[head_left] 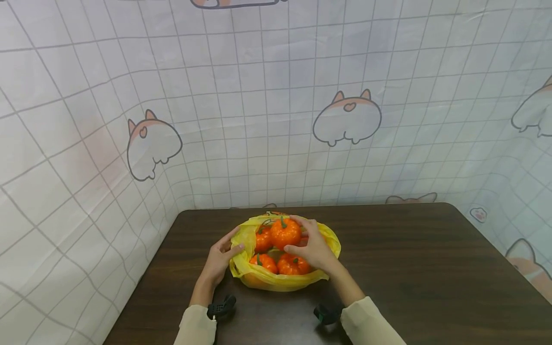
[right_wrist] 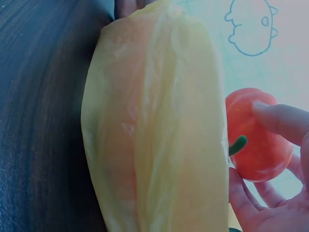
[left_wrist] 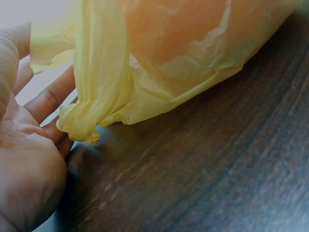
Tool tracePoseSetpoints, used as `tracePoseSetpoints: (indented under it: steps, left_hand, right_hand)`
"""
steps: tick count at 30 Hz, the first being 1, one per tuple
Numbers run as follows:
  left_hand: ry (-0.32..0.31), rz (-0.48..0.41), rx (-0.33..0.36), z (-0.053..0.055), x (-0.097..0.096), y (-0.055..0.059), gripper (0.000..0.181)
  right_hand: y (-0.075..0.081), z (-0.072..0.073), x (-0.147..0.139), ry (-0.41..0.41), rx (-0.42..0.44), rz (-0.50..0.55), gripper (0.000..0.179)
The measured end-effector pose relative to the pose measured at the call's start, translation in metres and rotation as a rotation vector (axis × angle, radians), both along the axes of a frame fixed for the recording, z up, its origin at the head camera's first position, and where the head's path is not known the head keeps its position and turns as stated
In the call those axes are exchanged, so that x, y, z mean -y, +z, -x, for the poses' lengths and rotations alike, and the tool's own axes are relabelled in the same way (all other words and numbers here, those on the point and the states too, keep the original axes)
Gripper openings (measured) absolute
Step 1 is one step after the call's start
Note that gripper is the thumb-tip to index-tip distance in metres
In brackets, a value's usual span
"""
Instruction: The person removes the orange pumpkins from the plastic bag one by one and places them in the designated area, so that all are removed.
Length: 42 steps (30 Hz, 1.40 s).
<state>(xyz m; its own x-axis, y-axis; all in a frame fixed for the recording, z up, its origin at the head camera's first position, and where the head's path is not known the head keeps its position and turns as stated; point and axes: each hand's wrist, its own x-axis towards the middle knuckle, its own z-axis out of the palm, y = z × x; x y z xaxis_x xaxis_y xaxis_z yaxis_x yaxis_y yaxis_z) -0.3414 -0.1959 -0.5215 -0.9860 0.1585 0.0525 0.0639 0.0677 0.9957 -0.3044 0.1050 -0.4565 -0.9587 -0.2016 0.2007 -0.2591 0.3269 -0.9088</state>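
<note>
A yellow plastic bag (head_left: 282, 283) lies with its mouth open on the table, small orange pumpkins inside it. My right hand (head_left: 316, 247) holds one small pumpkin (head_left: 285, 233) with a green stem at the bag's mouth, thumb and fingers on opposite sides. The right wrist view shows this pumpkin (right_wrist: 258, 137) beyond the bag's side. My left hand (head_left: 219, 258) touches the bag's left rim with extended fingers; in the left wrist view those fingers (left_wrist: 50, 99) lie partly behind the bag's bunched handle (left_wrist: 99, 77). Other pumpkins (head_left: 293, 264) sit lower in the bag, partly covered.
The bag rests on a dark wooden table (head_left: 409, 268), which extends to both sides and behind it. A white gridded cloth (head_left: 280, 158) with corgi drawings hangs along the back and sides. Each wrist wears a black camera (head_left: 222, 306).
</note>
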Motion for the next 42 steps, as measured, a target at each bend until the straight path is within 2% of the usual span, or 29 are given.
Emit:
tracePoseSetpoints:
  steps: [5, 11, 23, 36, 42]
  left_hand:
    - [-0.004, -0.020, 0.003, 0.001, 0.000, 0.000, 0.060]
    - [0.002, -0.025, 0.006, 0.001, 0.000, 0.000, 0.060]
    - [0.001, 0.012, -0.005, 0.000, 0.001, 0.000, 0.061]
    - [-0.015, 0.023, 0.010, -0.002, 0.004, -0.001, 0.060]
    - [-0.022, 0.017, 0.009, -0.001, 0.003, 0.000, 0.060]
  right_hand:
    - [0.003, 0.001, -0.003, -0.001, -0.028, -0.012, 0.076]
    - [0.006, 0.002, -0.010, 0.009, -0.046, 0.031, 0.075]
    - [0.011, 0.006, -0.031, -0.071, -0.045, 0.010, 0.076]
    - [0.017, 0.006, -0.058, -0.096, -0.032, 0.099, 0.077]
    - [0.013, 0.011, -0.072, -0.131, -0.032, 0.103, 0.078]
